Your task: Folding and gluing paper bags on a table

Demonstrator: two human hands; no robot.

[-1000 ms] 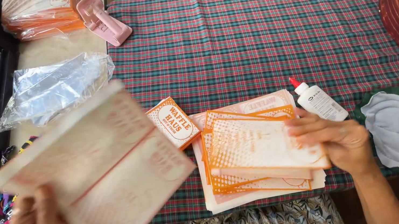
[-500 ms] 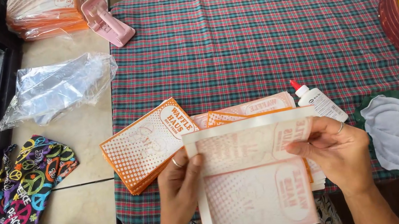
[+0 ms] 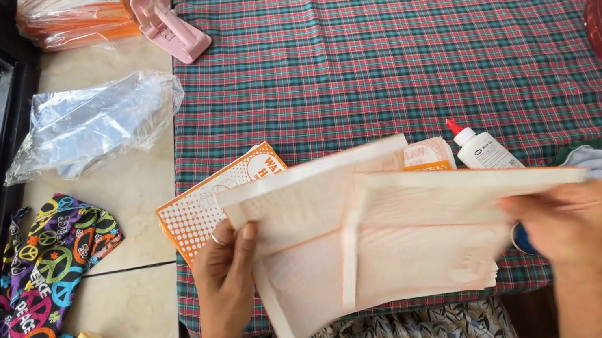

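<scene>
we see left hand (image 3: 223, 277) pinching paper sheets (image 3: 379, 238) | right hand (image 3: 571, 224) pinching their far edge | glue bottle (image 3: 483, 151) just behind sheets on table (image 3: 395, 45)

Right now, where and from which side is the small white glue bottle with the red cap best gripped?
Grip the white glue bottle across its body, coming from above and from the far side. It lies tilted on the checked tablecloth, red cap pointing up-left. Its near end is hidden by the paper sheets held in the left hand and right hand, so the near side is blocked.
</scene>
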